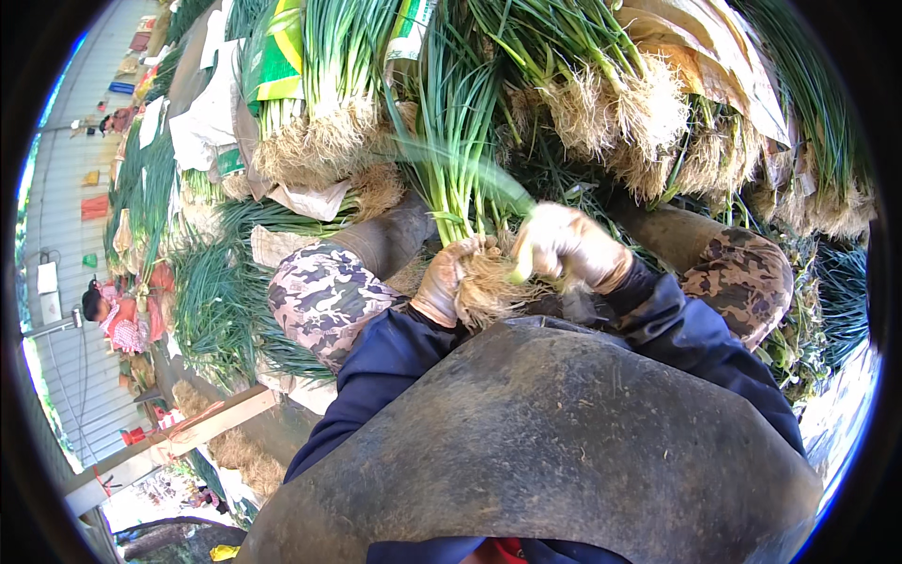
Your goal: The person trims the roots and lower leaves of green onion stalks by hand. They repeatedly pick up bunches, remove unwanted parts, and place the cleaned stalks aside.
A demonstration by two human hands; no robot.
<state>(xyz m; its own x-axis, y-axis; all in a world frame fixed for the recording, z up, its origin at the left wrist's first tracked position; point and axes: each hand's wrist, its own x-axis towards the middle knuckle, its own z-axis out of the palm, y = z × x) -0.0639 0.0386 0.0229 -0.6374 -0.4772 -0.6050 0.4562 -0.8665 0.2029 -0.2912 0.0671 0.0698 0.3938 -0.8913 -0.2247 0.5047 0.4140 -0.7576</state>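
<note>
My left hand (442, 282), in a thin soiled glove, grips a bunch of scallions (456, 158) just above the roots. The green leaves point away from me, and the tangled tan roots (486, 292) hang toward my apron. Close by on the right is my right hand (574, 243), gloved too and blurred by motion. It pinches a pale green strip of leaf or stalk (522, 262) beside the roots. A blurred green leaf (493, 176) arcs across the bunch toward that hand. My right fingertips are partly hidden by the blur.
Rooted scallion bundles (338, 141) lie ahead on the left, and more bundles (599, 106) on the right, some under sacking (705, 56). My dark apron (535, 437) covers my lap between camouflage-clad knees. A wooden beam (176, 440) runs at lower left. Another person (123, 317) sits farther left.
</note>
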